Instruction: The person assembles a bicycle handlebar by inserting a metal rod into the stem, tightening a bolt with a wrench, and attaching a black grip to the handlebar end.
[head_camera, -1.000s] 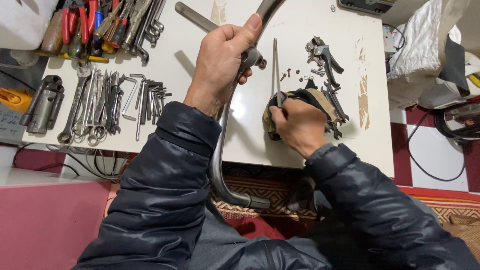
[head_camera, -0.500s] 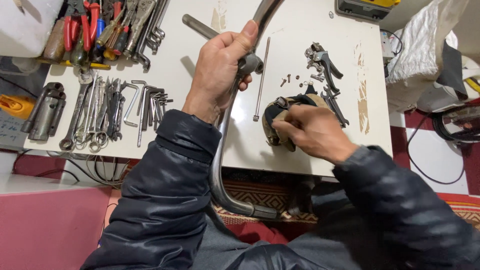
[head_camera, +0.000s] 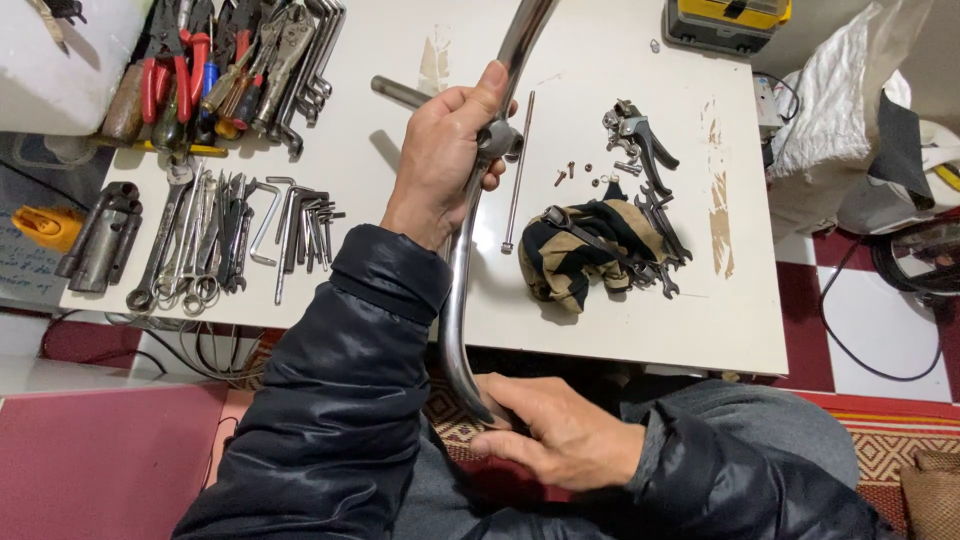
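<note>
Chromed curved handlebar (head_camera: 452, 290) stands upright over the white table's (head_camera: 600, 320) near edge, left hand (head_camera: 445, 160) wrapped tight around its middle, right hand (head_camera: 565, 435) closed on its lower bend.

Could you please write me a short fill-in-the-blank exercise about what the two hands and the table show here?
1. Both hands hold a curved chrome ____.
2. The left hand grips the handlebar near its clamp; the ____ hand grips its lower end.
3. The striped cloth lies on the ____ table.

Missing words: handlebar; right; white
</note>
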